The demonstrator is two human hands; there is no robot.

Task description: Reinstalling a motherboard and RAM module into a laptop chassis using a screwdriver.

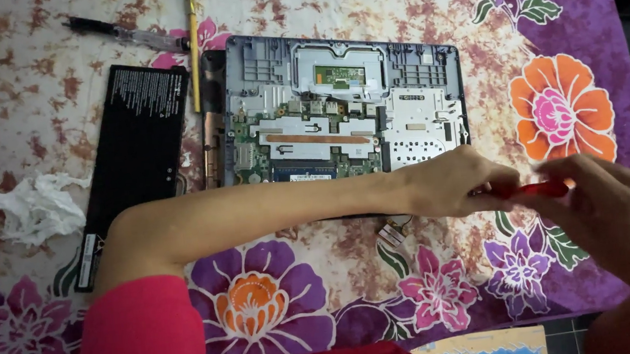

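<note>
Both hands meet at the right side of the bench, over the purple flowered cloth. The left hand reaches across the body and pinches one end of a small red tool with a thin handle. The right hand closes its fingers around the other end. The picture is blurry here, so it may be a small screwdriver, but that is hard to tell.

Just behind the left hand lies the opened grey laptop with its green board and copper pipe showing. Far off past the left elbow rest the flat black battery pack and a crumpled white tissue. A small loose part with wires sits right under the left wrist.

To do this well, it seems best to keep a firm but gentle hold on the red tool with both hands, keep the arm lifted off the bare board, and not knock the loose part.
</note>
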